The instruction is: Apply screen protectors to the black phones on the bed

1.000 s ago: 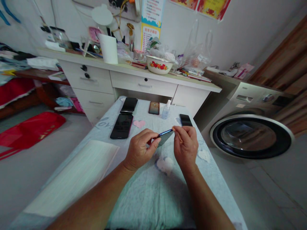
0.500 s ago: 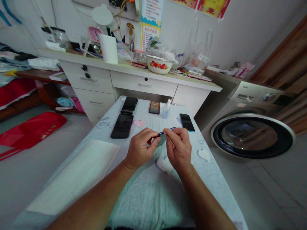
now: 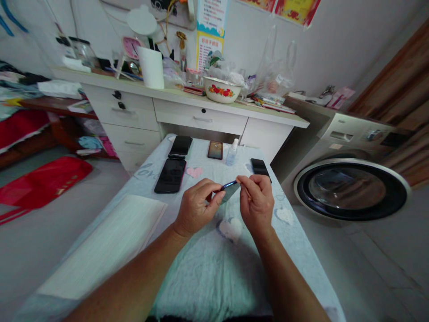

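Note:
Over the middle of the cloth-covered table, my left hand (image 3: pixel 198 205) pinches the left end of a smartphone (image 3: pixel 229 184). The phone is seen almost edge-on, with its shiny blue edge up and a greyish face below. My right hand (image 3: pixel 257 201) is closed, thumb and forefinger pinched together at the phone's right end. Anything thin between those right fingertips is too small to make out. Beyond the right hand lies a dark phone (image 3: pixel 260 167), partly covered by the fingers.
Two black phones (image 3: pixel 170 175) (image 3: pixel 180 146) lie at the left, near a pale sheet (image 3: pixel 107 246). Farther back are a brown phone (image 3: pixel 215 150) and a clear spray bottle (image 3: pixel 232 153). A drawer desk (image 3: pixel 201 117) stands behind, a washing machine (image 3: pixel 335 134) at right.
My right hand has slid to the right along the phone's edge, uncovering more of its blue side. My left hand keeps its grip in nearly the same place.

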`<action>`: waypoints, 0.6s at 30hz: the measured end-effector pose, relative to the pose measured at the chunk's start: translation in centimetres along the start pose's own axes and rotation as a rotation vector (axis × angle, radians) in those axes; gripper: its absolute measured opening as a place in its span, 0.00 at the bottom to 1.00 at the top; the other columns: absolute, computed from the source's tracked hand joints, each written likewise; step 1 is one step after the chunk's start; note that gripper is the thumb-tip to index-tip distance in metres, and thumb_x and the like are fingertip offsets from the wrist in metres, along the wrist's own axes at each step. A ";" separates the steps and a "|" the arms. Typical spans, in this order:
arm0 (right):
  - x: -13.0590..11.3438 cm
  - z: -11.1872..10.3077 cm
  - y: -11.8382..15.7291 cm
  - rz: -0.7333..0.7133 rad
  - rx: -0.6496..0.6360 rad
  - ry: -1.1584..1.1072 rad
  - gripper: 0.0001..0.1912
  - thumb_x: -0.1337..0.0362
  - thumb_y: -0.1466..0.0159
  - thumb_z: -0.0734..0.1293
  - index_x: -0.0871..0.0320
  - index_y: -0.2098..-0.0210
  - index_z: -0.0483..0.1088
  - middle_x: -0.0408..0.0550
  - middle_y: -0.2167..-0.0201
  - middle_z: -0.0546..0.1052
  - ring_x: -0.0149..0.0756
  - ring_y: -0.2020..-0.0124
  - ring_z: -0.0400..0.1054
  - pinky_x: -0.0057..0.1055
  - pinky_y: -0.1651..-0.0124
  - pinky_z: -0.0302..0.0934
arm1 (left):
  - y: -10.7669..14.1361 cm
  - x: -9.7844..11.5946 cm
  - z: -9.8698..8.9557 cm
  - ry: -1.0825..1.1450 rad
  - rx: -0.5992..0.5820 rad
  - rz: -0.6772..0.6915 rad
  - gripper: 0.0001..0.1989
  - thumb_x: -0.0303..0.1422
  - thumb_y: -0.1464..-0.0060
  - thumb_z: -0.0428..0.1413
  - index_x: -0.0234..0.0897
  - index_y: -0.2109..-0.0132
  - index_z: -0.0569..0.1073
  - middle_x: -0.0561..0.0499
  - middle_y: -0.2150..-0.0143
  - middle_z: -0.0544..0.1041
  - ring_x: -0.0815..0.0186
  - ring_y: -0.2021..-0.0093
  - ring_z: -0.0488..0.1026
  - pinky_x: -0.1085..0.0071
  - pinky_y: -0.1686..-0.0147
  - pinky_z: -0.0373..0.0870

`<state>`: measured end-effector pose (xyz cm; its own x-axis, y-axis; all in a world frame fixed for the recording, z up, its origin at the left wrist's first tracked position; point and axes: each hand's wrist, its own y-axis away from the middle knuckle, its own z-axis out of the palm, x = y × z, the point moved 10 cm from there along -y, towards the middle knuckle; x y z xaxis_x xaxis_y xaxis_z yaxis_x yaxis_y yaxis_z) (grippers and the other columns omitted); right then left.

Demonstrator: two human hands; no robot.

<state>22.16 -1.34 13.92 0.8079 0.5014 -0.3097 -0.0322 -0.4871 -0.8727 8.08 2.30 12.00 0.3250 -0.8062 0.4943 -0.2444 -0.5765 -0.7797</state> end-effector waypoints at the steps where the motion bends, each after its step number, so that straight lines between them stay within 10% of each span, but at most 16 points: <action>1: 0.2 -0.2 -0.1 0.009 0.010 0.014 0.16 0.74 0.37 0.61 0.52 0.53 0.72 0.47 0.63 0.66 0.32 0.64 0.66 0.30 0.63 0.65 | 0.0 0.0 0.0 0.001 0.000 0.002 0.03 0.26 0.45 0.55 0.35 0.62 0.71 0.53 0.70 0.71 0.72 0.71 0.67 0.75 0.71 0.64; 18: -2.5 1.0 0.6 -0.090 -0.096 -0.109 0.22 0.75 0.38 0.62 0.51 0.48 0.69 0.47 0.61 0.66 0.30 0.65 0.67 0.30 0.62 0.66 | 0.1 0.1 0.2 0.005 -0.013 0.002 0.02 0.27 0.44 0.54 0.35 0.62 0.71 0.52 0.70 0.71 0.71 0.71 0.67 0.74 0.71 0.65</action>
<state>19.52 -2.18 13.82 0.7365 0.6179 -0.2752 0.0981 -0.5002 -0.8604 8.29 2.20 11.89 0.3199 -0.8079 0.4950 -0.2564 -0.5767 -0.7757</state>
